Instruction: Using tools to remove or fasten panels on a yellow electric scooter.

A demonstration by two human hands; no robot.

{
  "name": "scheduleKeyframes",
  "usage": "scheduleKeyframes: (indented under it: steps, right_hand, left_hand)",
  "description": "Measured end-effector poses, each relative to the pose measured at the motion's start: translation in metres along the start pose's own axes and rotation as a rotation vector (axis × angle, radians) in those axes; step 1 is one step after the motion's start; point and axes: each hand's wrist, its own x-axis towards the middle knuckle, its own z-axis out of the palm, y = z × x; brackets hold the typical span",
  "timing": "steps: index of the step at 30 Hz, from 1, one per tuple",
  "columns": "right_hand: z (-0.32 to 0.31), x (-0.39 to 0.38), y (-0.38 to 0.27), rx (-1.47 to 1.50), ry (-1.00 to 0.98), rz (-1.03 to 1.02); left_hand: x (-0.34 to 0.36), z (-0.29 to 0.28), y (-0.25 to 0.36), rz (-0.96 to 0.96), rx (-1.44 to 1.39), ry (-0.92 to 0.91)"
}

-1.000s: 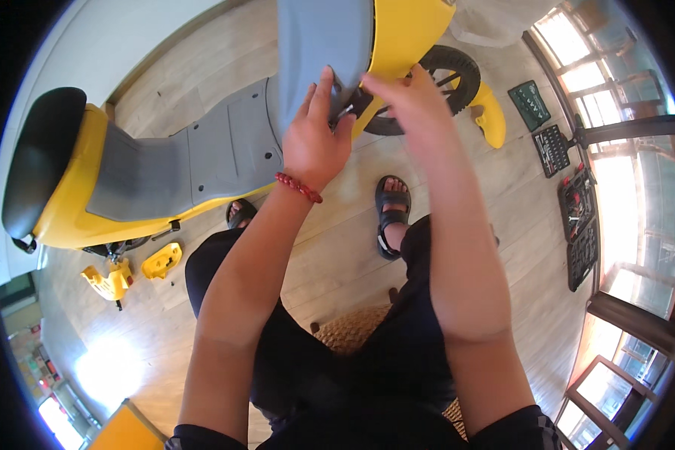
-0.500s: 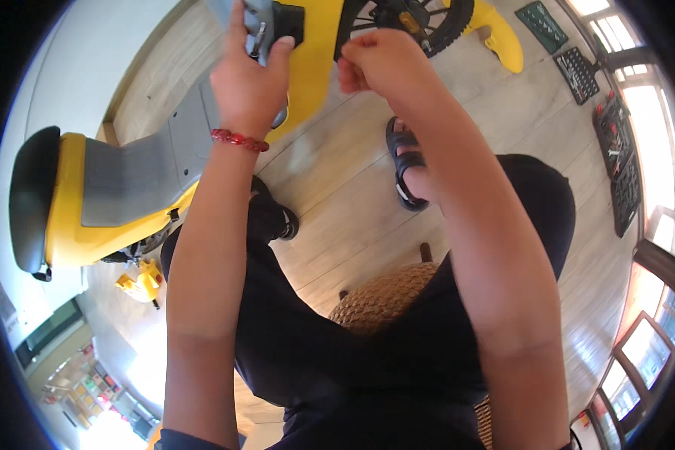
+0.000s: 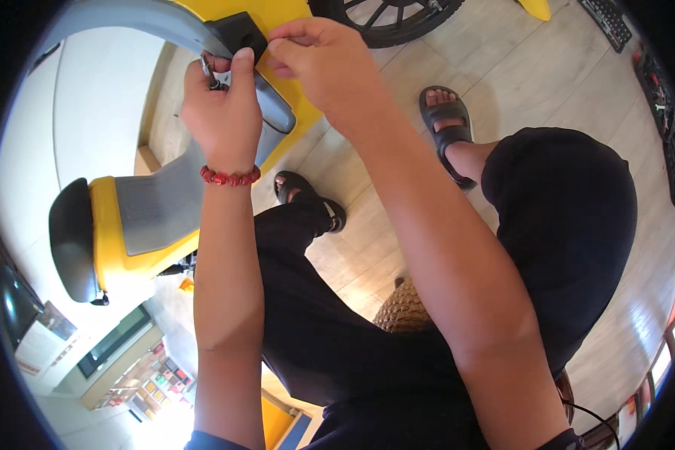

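Wood-look floor (image 3: pixel 352 251); black block (image 3: pixel 236 31) against yellow scooter (image 3: pixel 157 214). Left hand (image 3: pixel 223 124) below block, fingers curled at metal piece (image 3: pixel 207 69), grip unclear; right hand (image 3: pixel 319 64) beside block, fingertips together. Likely block handwork; next needs steadiness.

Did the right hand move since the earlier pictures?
Yes, the right hand appears farther left, judged against the scooter's front wheel.

The scooter (image 3: pixel 157 208) is yellow and grey, its seat (image 3: pixel 73 240) black, the bracelet (image 3: pixel 230 179) red.
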Motion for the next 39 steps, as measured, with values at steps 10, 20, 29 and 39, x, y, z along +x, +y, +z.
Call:
scheduleKeyframes:
  steps: [10,20,29,39]
  right_hand:
    - [0.017,0.003,0.011,0.077,0.063,-0.002]
    - [0.018,-0.002,-0.002,-0.063,0.094,-0.055]
    - [0.016,-0.004,0.001,-0.105,0.092,-0.09]
    - [0.021,-0.006,0.002,-0.124,0.167,-0.15]
  left_hand:
    - [-0.002,0.002,0.011,-0.027,-0.208,0.016]
    - [-0.002,0.002,0.012,-0.045,-0.228,0.042]
    - [-0.004,0.004,0.003,0.033,-0.166,0.036]
    - [-0.01,0.011,0.016,0.011,-0.17,0.123]
